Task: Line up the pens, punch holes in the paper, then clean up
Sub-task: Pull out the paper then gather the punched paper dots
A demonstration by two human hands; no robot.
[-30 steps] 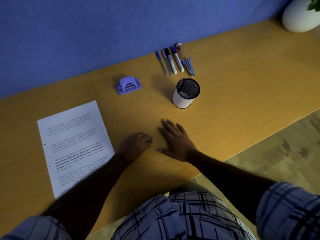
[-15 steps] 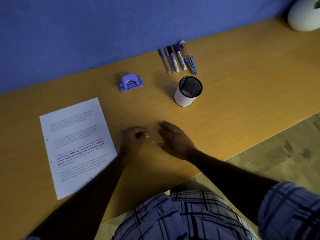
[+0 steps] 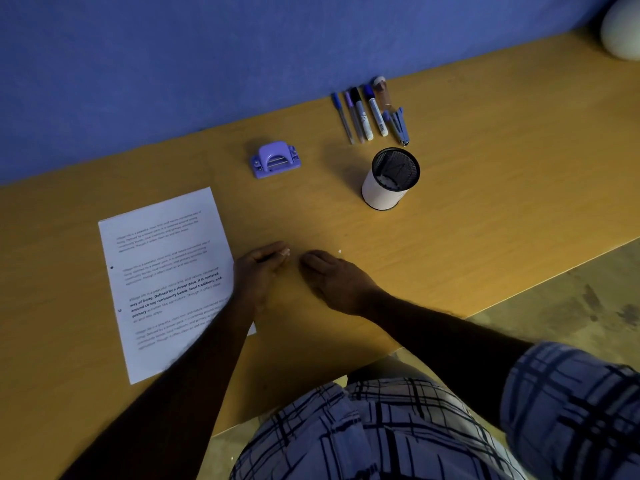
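Observation:
The printed paper [image 3: 166, 271] lies flat at the left, with two punched holes on its left margin. My left hand [image 3: 258, 271] rests beside the sheet's right edge, and its thumb and fingertips pinch small white paper bits [image 3: 285, 251]. My right hand [image 3: 332, 277] lies palm down on the desk just right of it, fingers pointing left and holding nothing. One loose white bit [image 3: 339, 251] sits on the wood behind my right hand. The purple hole punch [image 3: 275, 159] stands further back. Several pens [image 3: 362, 114] lie side by side near the wall.
A white cup with a black mesh inside [image 3: 389, 181] stands in front of the pens. A purple stapler [image 3: 398, 124] lies at the right end of the row. A white pot [image 3: 623, 29] is at the far right corner. The desk's front edge [image 3: 519, 292] runs diagonally by my right arm.
My hands moved closer together. The left hand turned on its side and took white bits between its fingertips. The right hand slid left across the desk.

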